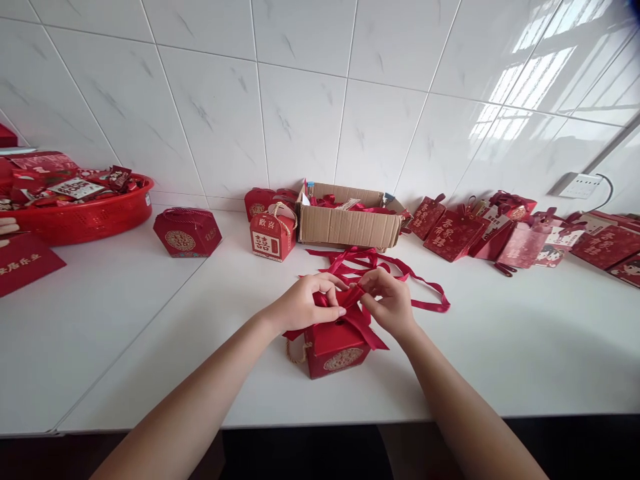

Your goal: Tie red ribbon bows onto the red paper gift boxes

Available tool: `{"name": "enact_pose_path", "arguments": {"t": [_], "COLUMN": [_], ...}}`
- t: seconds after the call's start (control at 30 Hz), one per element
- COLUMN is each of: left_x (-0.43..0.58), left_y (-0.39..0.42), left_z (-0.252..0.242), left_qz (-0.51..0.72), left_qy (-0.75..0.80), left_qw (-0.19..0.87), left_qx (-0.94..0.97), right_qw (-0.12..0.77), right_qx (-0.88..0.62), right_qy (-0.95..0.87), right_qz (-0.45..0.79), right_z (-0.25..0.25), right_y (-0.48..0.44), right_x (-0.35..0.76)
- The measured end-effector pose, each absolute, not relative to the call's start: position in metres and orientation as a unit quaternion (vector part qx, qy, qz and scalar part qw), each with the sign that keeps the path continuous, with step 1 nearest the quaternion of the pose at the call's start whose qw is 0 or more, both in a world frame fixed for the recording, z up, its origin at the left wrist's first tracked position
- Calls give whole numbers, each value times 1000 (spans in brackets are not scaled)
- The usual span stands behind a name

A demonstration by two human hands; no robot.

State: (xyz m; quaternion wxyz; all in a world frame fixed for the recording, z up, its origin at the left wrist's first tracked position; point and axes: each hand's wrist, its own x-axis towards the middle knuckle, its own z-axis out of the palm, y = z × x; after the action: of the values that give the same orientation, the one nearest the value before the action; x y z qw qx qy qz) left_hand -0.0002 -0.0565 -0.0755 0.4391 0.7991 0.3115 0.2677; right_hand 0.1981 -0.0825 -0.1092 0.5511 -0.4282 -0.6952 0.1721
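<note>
A red gift box (334, 347) with a round gold emblem stands near the table's front edge, a twisted cord loop at its left side. Red ribbon (357, 320) lies across its top, with tails hanging over the sides. My left hand (305, 303) pinches the ribbon above the box from the left. From the right, my right hand (390, 301) grips another part of the ribbon between thumb and fingers. Both hands are close together over the lid, and their fingers partly cover the bow area. Behind them, more loose ribbon (433, 303) curls over the table.
A cardboard box (347, 228) holding red items stands by the tiled wall. Small red boxes (186, 233) are left of it; several red packages (455, 235) stand right. A red basket (107, 220) of wrapped sweets is far left, where another person's hand (7, 230) shows beside a red bag (27, 263).
</note>
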Motion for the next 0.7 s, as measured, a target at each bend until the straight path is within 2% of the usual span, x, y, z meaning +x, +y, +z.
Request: {"name": "enact_pose_path", "arguments": {"t": [0.5, 0.7], "left_x": [-1, -5], "left_y": [-58, -54], "left_z": [-73, -64], "left_qz": [269, 365], "left_qy": [303, 294], "left_qw": [457, 556], "left_qx": [792, 686], "right_qw": [548, 535], "right_qx": [-401, -388], "right_qy": [-710, -723], "right_qz": [186, 199], "right_z": [-112, -112], "right_y": [-81, -82], "right_x": [197, 199]}}
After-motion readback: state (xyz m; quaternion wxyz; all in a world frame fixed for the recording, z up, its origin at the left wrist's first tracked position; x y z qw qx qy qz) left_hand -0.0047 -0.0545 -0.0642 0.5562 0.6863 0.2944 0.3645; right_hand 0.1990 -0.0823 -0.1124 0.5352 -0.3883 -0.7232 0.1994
